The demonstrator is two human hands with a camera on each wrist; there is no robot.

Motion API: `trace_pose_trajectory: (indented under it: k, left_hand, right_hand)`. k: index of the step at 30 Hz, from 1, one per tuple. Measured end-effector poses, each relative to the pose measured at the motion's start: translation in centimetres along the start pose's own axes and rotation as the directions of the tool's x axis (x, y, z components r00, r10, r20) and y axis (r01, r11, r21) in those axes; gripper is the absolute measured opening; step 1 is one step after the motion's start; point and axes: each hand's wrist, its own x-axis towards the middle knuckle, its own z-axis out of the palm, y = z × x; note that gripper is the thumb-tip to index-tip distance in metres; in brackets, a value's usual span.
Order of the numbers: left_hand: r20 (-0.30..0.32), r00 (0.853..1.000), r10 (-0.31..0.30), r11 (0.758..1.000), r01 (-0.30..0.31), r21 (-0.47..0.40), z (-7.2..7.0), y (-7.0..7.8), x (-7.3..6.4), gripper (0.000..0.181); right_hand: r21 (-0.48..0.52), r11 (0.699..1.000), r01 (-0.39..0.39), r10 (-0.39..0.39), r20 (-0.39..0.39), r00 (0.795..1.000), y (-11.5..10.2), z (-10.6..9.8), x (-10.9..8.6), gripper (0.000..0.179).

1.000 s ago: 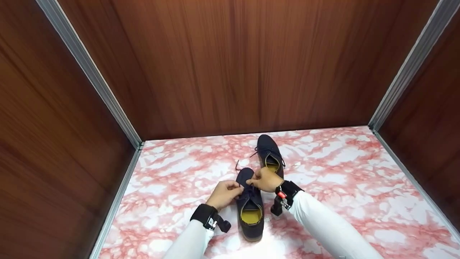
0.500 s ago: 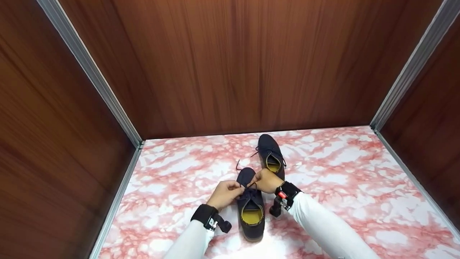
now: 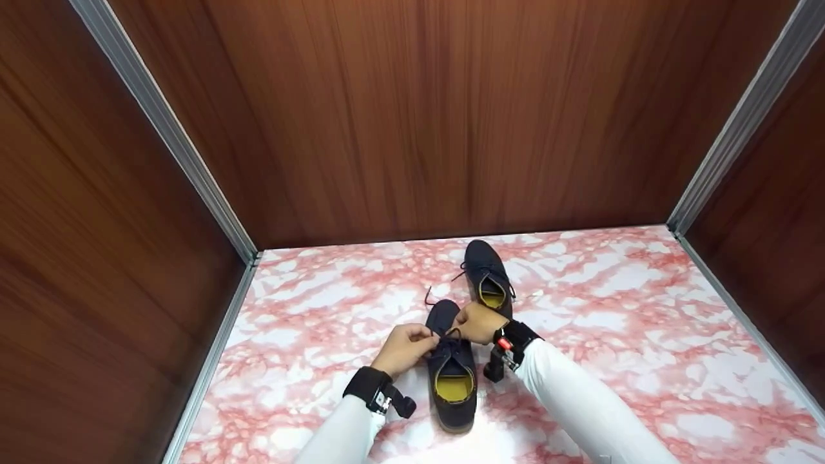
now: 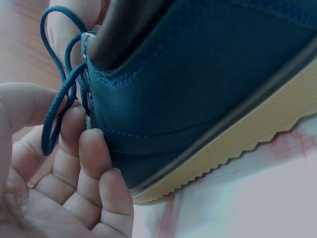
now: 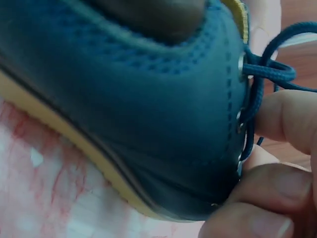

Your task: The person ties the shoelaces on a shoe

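A dark navy lace-up shoe [image 3: 456,412] with a yellow insole sits in front of the person, toe pointing away. My left hand [image 3: 403,348] is at the left of its laces, and in the left wrist view thumb and forefinger pinch the blue shoelace [image 4: 45,39], which stands up in loops. From the right, my right hand [image 3: 480,323] reaches over the lacing and pinches the lace by the eyelets. In the right wrist view the lace [image 5: 272,73] runs through metal eyelets next to the fingers. Part of the lacing is hidden behind the fingers.
The matching shoe [image 3: 480,254], its lace tied, lies farther back beyond the right hand. A loose lace end [image 3: 428,296] rests by the near shoe's toe. Brown wood-grain panels [image 3: 412,129] enclose the red-and-white marbled surface [image 3: 309,335] at the back and both sides.
The right hand has shifted slightly, and a lace loop now shows between the hands over the shoe. The left hand holds nearly the same place. Both shoes stay put.
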Motion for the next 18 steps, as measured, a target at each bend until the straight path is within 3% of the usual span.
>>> trace_pose_trajectory:
  k: [6,10,14,18]
  left_hand:
    - [-0.008,1.000,0.005,1.000,-0.005,-0.018,0.06,-0.13,-0.07,0.019]
    - [-0.008,1.000,-0.003,1.000,0.003,-0.028,0.11,-0.15,-0.07,0.019]
    - [-0.007,1.000,-0.011,1.000,0.010,-0.028,0.15,-0.26,-0.09,0.019]
    - [-0.005,1.000,-0.027,0.999,0.027,-0.038,0.19,-0.37,-0.18,0.019]
  right_hand:
    - [0.135,0.985,-0.104,0.107,-0.016,0.994,-0.09,0.11,0.16,0.029]
    - [0.156,0.986,-0.055,0.074,-0.119,0.990,-0.19,-0.02,0.02,0.029]
    - [0.155,0.988,0.004,0.034,-0.239,0.970,-0.40,-0.37,-0.17,0.023]
    - [0.221,0.975,0.001,0.065,-0.294,0.953,-0.81,-0.84,-0.37,0.017]
